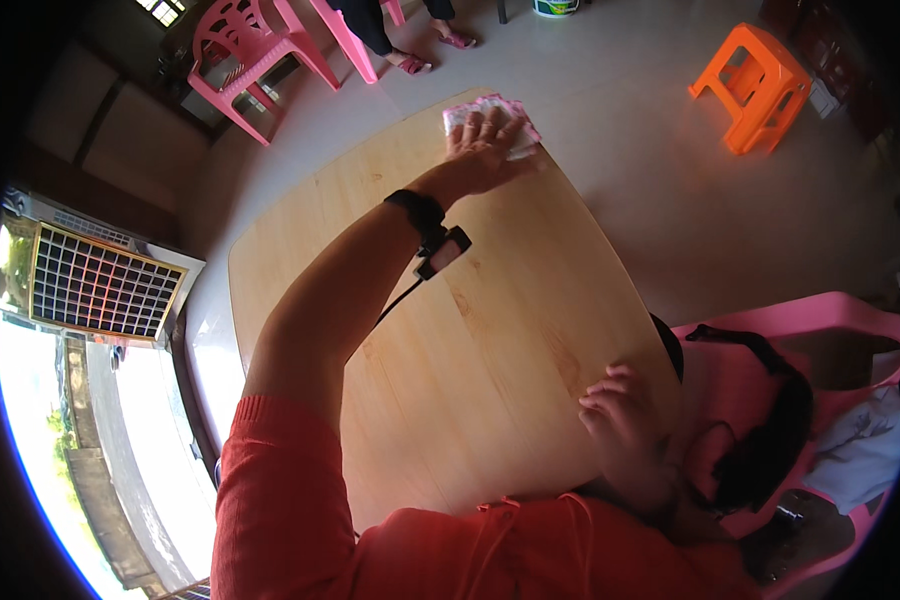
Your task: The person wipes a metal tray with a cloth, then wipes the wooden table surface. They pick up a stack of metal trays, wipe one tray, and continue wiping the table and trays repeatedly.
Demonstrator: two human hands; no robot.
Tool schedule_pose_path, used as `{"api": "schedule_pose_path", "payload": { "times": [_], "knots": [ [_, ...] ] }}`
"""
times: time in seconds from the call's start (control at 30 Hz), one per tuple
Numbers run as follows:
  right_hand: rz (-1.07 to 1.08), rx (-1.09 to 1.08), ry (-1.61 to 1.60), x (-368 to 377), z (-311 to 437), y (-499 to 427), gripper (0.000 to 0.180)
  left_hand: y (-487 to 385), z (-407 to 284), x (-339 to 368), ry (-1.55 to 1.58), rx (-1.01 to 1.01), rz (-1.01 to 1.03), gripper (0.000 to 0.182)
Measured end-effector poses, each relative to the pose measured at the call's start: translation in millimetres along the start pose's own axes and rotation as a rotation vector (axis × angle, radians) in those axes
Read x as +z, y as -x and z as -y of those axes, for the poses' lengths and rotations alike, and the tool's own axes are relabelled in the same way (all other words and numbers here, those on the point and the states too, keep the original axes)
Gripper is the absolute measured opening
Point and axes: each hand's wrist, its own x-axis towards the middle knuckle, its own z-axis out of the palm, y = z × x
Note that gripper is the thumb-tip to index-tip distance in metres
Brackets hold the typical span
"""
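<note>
At the table's far right corner, my left hand (487,142) lies flat with spread fingers, pressing a folded white cloth with pink edging (525,142) against the top. The cloth sticks out past the fingertips and to the right of the hand. Under my outstretched arm is a wood-grain table (450,360). A black wrist strap with a small device (442,251) and a cable sits on my left wrist. My right hand (621,405) is over the table's near right edge, fingers loosely bent, nothing visible in it.
Beside the right edge stands a pink plastic chair (802,315) bearing a black strap-like item (776,420) and a pale cloth (862,450). An orange stool (757,82) is far right. Beyond the table are another pink chair (247,60) and a person's feet (412,64).
</note>
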Motion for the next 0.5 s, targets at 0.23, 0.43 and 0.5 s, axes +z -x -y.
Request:
{"api": "schedule_pose_path", "payload": {
  "times": [0.23, 0.43, 0.5],
  "knots": [
    [0.047, 0.034, 0.045, -7.2, 8.1, -0.5, 0.016, -47.3, 44.1, 0.8, 0.081, -0.165, -0.084, 0.105],
    [0.016, -0.008, 0.04, -7.4, 7.8, -4.2, 0.019, -42.5, 39.3, 3.6, 0.119, -0.173, -0.053, 0.098],
    [0.021, -0.028, 0.053, -7.1, 5.4, -3.6, 0.02, -44.5, 39.4, 6.9, 0.139, -0.156, -0.085, 0.095]
  ]
}}
